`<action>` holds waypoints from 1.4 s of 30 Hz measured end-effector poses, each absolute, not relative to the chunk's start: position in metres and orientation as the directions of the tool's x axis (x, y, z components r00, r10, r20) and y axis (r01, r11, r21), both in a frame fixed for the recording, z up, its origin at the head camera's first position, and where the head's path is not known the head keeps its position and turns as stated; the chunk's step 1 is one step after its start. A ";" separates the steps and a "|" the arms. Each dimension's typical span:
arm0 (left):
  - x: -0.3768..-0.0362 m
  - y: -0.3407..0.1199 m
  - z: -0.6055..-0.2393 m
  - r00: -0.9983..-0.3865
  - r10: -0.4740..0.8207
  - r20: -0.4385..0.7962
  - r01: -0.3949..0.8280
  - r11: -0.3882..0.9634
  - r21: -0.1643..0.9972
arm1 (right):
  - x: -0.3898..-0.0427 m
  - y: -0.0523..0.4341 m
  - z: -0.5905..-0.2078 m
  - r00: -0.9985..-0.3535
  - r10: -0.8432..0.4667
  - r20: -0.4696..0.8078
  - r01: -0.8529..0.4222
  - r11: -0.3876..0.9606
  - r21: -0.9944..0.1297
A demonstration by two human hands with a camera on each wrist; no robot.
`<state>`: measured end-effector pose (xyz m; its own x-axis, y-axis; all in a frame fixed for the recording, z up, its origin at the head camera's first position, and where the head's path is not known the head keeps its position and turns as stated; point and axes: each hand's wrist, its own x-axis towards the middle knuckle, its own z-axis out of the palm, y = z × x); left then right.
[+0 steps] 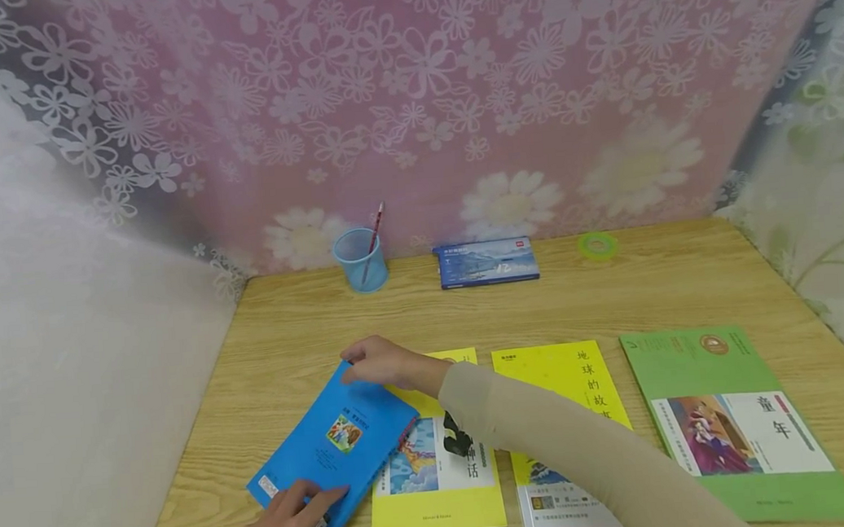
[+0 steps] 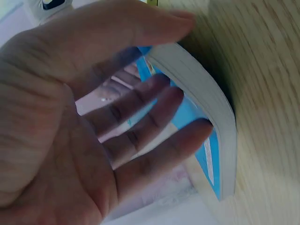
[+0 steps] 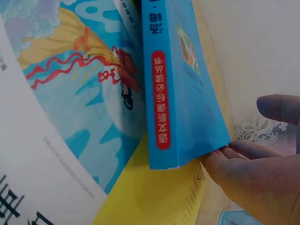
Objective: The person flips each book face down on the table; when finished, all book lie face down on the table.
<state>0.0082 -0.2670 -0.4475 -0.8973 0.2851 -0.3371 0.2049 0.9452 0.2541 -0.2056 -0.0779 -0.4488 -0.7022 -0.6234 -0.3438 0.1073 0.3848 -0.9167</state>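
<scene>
Blue book (image 1: 363, 419) is lying aslant at the left of the table (image 1: 287, 330), overlapping the left side of the first yellow book (image 1: 439, 509). With the left hand (image 1: 282, 525) we are resting parted, slightly bent fingers on the near part of its cover. With the right hand (image 1: 385, 362) we are hooking bent fingers at its far edge, the thumb standing apart; we cannot tell how firmly. Our sleeve (image 1: 581, 440) is partly hiding the second yellow book (image 1: 542, 363); the green book (image 1: 686, 367) is lying beyond it. At the back, a cup (image 1: 359, 269) is holding a pencil (image 1: 377, 224); a blue box (image 1: 486, 261) and green tape (image 1: 597, 245) are lying farther right.
</scene>
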 end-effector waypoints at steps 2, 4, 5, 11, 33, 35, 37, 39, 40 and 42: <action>0.009 -0.264 -0.448 -0.905 0.284 -0.317 0.216 0.948 0.232 | -0.204 -0.078 -0.447 -0.701 -0.620 -0.352 0.108 0.395 -0.912; 0.010 -0.263 -0.448 -0.909 0.287 -0.302 0.225 0.948 0.225 | -0.203 -0.078 -0.446 -0.696 -0.623 -0.356 0.107 0.400 -0.910; 0.010 -0.262 -0.448 -0.910 0.289 -0.298 0.226 0.947 0.227 | -0.203 -0.078 -0.445 -0.695 -0.624 -0.357 0.106 0.402 -0.909; 0.006 -0.263 -0.449 -0.897 0.292 -0.332 0.201 0.938 0.282 | -0.202 -0.076 -0.444 -0.690 -0.640 -0.337 0.075 0.400 -0.913; -0.016 -0.299 -0.435 -0.981 -0.002 -0.195 -0.031 0.988 0.149 | -0.150 0.005 -0.435 -0.665 -0.727 -0.171 -0.352 0.507 -0.787; -0.019 -0.304 -0.437 -0.981 -0.012 -0.192 -0.042 0.987 0.152 | -0.142 0.013 -0.437 -0.653 -0.741 -0.159 -0.345 0.477 -0.808; -0.021 -0.308 -0.439 -0.981 -0.024 -0.193 -0.055 0.986 0.157 | -0.135 0.021 -0.440 -0.636 -0.759 -0.138 -0.360 0.451 -0.817; -0.023 -0.312 -0.441 -0.980 -0.033 -0.198 -0.064 0.986 0.155 | -0.128 0.026 -0.442 -0.620 -0.776 -0.118 -0.384 0.431 -0.816; -0.024 -0.313 -0.443 -0.980 -0.034 -0.197 -0.066 0.985 0.157 | -0.126 0.029 -0.443 -0.612 -0.784 -0.105 -0.404 0.424 -0.811; -0.026 -0.316 -0.445 -0.980 -0.032 -0.197 -0.065 0.985 0.162 | -0.120 0.032 -0.444 -0.604 -0.791 -0.095 -0.450 0.437 -0.779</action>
